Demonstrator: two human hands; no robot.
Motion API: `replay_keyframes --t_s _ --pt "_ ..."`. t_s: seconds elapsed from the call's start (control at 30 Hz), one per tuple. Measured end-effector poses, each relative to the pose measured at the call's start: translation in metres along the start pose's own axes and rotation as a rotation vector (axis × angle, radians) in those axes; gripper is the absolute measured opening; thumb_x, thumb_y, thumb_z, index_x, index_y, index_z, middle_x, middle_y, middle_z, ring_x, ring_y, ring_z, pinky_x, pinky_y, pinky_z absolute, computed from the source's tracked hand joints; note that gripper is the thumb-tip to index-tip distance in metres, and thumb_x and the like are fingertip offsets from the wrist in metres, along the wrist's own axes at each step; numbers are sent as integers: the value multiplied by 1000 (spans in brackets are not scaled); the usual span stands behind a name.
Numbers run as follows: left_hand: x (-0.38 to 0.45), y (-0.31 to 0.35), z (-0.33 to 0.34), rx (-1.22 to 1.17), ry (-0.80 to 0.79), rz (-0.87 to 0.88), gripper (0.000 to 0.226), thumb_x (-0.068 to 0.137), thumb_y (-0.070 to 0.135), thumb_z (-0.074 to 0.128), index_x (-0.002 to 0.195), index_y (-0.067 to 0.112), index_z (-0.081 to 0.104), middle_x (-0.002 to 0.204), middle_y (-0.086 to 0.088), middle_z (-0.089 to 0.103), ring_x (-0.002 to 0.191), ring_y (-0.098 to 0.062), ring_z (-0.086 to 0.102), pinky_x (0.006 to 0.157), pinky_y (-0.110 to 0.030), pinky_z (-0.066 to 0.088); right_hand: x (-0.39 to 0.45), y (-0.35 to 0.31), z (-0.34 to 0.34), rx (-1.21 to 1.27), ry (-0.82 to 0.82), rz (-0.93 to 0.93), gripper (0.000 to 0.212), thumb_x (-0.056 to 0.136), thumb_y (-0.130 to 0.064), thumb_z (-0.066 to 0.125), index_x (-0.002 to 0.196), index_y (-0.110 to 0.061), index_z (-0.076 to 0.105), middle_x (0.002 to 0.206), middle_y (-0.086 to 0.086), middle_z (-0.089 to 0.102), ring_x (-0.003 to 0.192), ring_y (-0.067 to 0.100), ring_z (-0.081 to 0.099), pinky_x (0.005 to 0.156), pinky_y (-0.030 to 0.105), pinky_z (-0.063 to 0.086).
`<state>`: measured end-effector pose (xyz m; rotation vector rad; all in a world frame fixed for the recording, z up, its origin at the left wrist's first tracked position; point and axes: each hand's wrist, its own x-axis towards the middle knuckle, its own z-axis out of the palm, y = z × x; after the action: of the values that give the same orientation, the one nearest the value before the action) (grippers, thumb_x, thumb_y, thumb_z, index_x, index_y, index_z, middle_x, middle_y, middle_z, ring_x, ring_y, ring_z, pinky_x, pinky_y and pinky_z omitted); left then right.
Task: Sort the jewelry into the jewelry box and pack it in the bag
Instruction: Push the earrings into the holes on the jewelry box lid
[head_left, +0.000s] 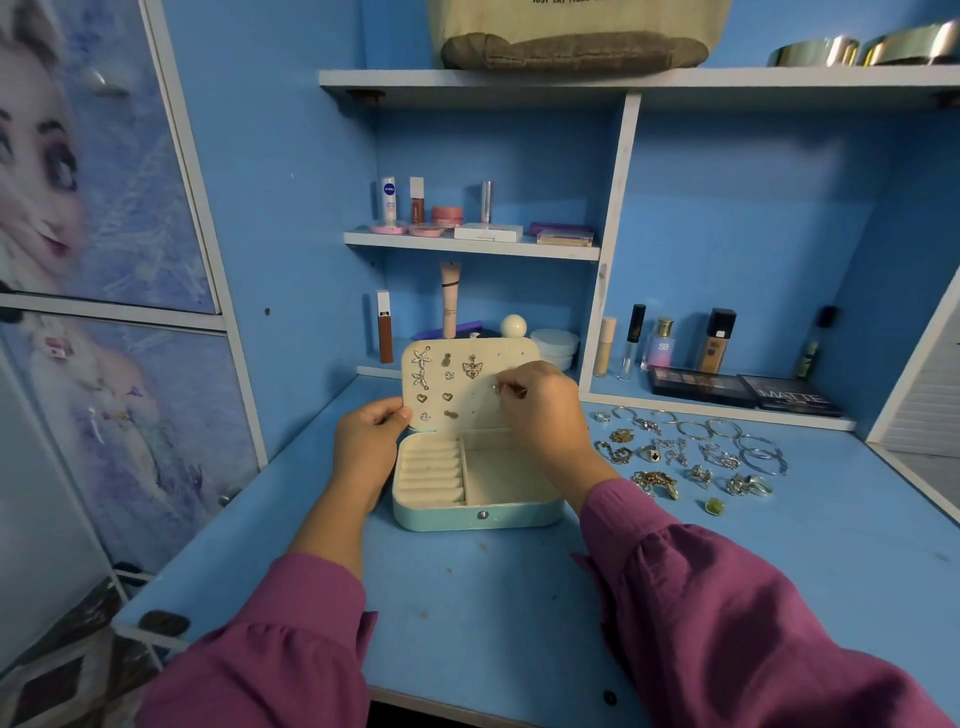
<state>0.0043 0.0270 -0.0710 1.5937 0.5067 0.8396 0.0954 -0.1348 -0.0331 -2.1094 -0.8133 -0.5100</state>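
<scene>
Jewelry box (475, 483) sat open on desk (493, 597). Your left hand (366, 441) pinched lid (467, 384) edge; right hand (540, 405) pinched small earring (498, 388) against lid. Loose jewelry (691, 457) lay right of box.

A blue tabletop (467, 597) carries an open jewelry box (475, 512), standing between the hands. Right of the right hand (540, 410), loose jewelry (691, 457) lies spread on it: bangles (758, 449) farthest out, rings and chains nearer. Beyond those lie two dark palettes (748, 389).
</scene>
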Motion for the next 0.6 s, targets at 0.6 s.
replay_keyframes --t_s 0.6 --pt "-2 1 0 -7 1 -5 18 91 6 59 105 9 71 96 1 69 81 -2 62 68 -13 44 -3 3 -24 -135 -430 17 17 86 -12 66 101 -13 74 101 1 70 90 11 58 82 20 45"
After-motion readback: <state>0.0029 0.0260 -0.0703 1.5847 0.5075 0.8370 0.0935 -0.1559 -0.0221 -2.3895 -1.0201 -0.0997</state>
